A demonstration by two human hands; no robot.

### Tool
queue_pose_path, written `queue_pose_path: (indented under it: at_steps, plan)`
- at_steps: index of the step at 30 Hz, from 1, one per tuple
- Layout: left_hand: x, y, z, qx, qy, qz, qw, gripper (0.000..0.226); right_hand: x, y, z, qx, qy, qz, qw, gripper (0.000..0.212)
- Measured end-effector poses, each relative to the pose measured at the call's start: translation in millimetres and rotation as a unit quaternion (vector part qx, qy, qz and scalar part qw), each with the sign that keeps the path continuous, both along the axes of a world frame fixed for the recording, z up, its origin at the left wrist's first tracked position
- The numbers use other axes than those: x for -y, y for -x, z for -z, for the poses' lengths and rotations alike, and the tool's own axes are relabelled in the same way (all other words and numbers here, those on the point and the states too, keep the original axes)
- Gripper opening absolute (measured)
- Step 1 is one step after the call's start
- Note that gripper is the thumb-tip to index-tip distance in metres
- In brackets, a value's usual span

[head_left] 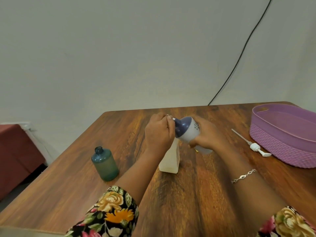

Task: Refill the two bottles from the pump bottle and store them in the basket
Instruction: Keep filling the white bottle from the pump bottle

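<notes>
At frame centre the right hand (207,135) grips the white bottle (188,132). Its long axis runs lower right to upper left, blue top pointing left. The left hand (158,132) pinches its tip above the upright cream bottle (170,161). The basket (282,144) sits at right.

The right hand (207,135) grips the tilted blue-capped bottle (188,132); the left hand (158,132) pinches its nozzle above the cream bottle (170,161).
</notes>
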State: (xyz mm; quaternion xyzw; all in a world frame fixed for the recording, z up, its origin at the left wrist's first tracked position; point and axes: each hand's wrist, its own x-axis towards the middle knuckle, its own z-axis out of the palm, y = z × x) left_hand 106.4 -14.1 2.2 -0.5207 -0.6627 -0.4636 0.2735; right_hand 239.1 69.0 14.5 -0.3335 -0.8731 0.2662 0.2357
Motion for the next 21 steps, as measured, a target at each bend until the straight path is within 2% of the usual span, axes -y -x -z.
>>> queue_pose_path:
  at_steps: [5, 11, 16, 21]
  plan:
    - [-0.2, 0.6, 11.8, -0.010, -0.003, -0.013, 1.000, 0.041, 0.6, 5.9, 0.9, 0.014, -0.014, 0.010, 1.000, 0.082]
    - [-0.5, 1.4, -6.0, 0.009, 0.008, -0.005, 1.000, 0.052, 3.3, 2.2, -3.9, -0.002, 0.001, -0.004, 1.000, 0.080]
    - [-2.6, -4.5, 11.2, -0.019, -0.006, -0.020, 1.000, 0.041, 4.3, 4.1, -1.1, 0.024, -0.005, 0.021, 0.999, 0.081]
    - [-3.9, -1.2, 9.7, -0.015, -0.003, -0.018, 1.000, 0.043, 3.0, 3.3, -1.7, 0.026, -0.009, 0.012, 1.000, 0.085]
